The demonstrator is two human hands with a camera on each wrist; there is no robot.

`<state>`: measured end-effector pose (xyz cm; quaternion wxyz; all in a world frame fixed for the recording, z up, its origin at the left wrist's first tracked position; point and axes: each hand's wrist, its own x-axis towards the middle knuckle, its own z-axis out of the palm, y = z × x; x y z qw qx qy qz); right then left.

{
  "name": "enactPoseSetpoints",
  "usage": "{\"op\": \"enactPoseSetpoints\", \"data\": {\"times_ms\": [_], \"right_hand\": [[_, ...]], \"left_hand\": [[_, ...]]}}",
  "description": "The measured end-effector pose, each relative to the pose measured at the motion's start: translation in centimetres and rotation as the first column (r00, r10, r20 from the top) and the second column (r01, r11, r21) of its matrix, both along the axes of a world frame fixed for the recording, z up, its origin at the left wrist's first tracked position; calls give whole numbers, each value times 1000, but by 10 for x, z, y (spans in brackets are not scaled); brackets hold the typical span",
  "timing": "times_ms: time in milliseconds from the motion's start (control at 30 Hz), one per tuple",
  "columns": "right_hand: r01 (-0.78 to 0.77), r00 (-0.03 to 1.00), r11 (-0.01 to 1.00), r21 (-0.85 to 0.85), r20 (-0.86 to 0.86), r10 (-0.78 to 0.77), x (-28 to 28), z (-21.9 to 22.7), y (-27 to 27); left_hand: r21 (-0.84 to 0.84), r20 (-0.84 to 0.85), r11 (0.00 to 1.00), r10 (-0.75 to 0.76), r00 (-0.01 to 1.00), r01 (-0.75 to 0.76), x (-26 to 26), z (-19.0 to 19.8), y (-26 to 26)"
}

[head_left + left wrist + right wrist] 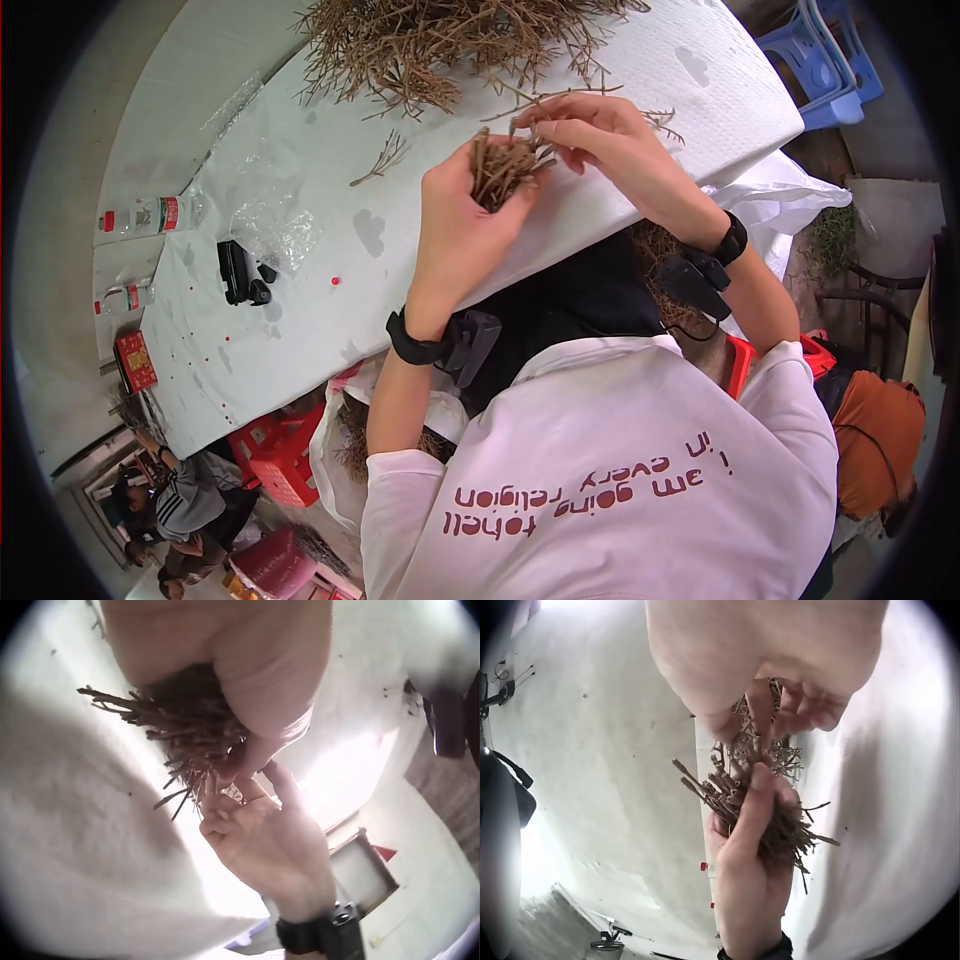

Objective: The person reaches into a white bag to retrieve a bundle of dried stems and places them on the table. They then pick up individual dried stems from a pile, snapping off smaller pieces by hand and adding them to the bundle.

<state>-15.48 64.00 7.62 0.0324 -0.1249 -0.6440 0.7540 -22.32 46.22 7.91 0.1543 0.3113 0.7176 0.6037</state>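
Note:
A bundle of dry brown twigs [497,170] is gripped in my left hand [450,225], thumb on one side and fingers round the other. My right hand [635,150] is at the bundle's right end, its thumb and forefinger pinching a twig there. In the right wrist view, cut ends of the twigs [731,787] fan out beside the left thumb. The left wrist view has the bundle [187,724] under the left palm, with the right fingertips meeting it from below. Just beyond both hands lies a large pile of branching dry twigs [420,55].
A loose sprig [380,160] lies on the white-covered table [310,340]. Clear plastic wrap [270,215], a black case [233,272] and a bottle [145,216] sit leftward. A red stool [285,460], a white bag [785,195] and a blue stool [810,70] stand around the table.

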Motion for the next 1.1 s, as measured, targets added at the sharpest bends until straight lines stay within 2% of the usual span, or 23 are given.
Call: {"op": "enactPoseSetpoints", "data": {"times_ms": [33, 200, 300, 333, 433, 600, 700, 733, 767, 800, 833, 867, 900, 933, 967, 1033, 1067, 1100], "right_hand": [[-10, 1000, 997, 82, 4, 10, 0, 1, 1], [50, 998, 998, -35, 42, -49, -1, -3, -4], [156, 977, 987, 47, -153, -148, -2, -2, -7], [158, 976, 986, 47, -157, -149, -3, -2, -8], [217, 939, 974, 64, -287, -190, -1, -5, -9], [320, 871, 947, 29, -402, -282, 3, 15, -12], [579, 642, 787, -214, -476, -601, -10, 10, 20], [681, 588, 731, -51, -558, -586, -10, 7, 71], [767, 538, 634, 98, -635, -554, -6, 19, 104], [777, 519, 622, 94, -654, -550, -5, 15, 118], [658, 569, 749, -76, -601, -561, -5, 25, 122], [510, 636, 825, -244, -539, -552, 2, 32, 124], [353, 708, 842, -408, -473, -525, 15, 36, 124], [375, 702, 842, -387, -474, -531, 27, 41, 122], [356, 755, 880, -315, -458, -470, 35, 43, 116], [301, 847, 935, -190, -397, -353, 49, 44, 100], [322, 839, 929, -184, -399, -370, 58, 49, 95], [329, 887, 944, -26, -335, -318, 69, 55, 89]], "left_hand": [[50, 189, 999, -11, 982, 2, 0, -1, -2], [50, 290, 998, -47, 956, 34, 1, -6, -8], [91, 410, 995, -11, 912, -30, 15, -5, -7], [92, 407, 995, -12, 913, -28, 20, -3, -6], [148, 385, 981, 61, 921, -126, 35, 9, -4], [105, 253, 991, 57, 966, -86, 47, 36, -6], [-80, -123, 995, -73, 990, 63, 63, 59, -14], [-63, -129, 995, -82, 988, 75, 71, 51, -18], [-15, -93, 997, -73, 993, 72, 80, 33, -24], [35, -69, 997, -67, 995, 69, 82, 20, -27], [55, -91, 995, -77, 993, 82, 75, 16, -28], [72, 21, 997, 37, 999, -38, 70, 13, -34], [67, 149, 986, 141, 979, -153, 68, 11, -39], [112, 204, 975, 164, 965, -190, 63, 13, -40], [155, 253, 961, 185, 950, -228, 58, 16, -39], [208, 257, 951, 172, 951, -228, 55, 16, -38], [244, 258, 939, 176, 950, -241, 54, 16, -39], [279, 261, 928, 175, 949, -248, 53, 16, -38]]}}
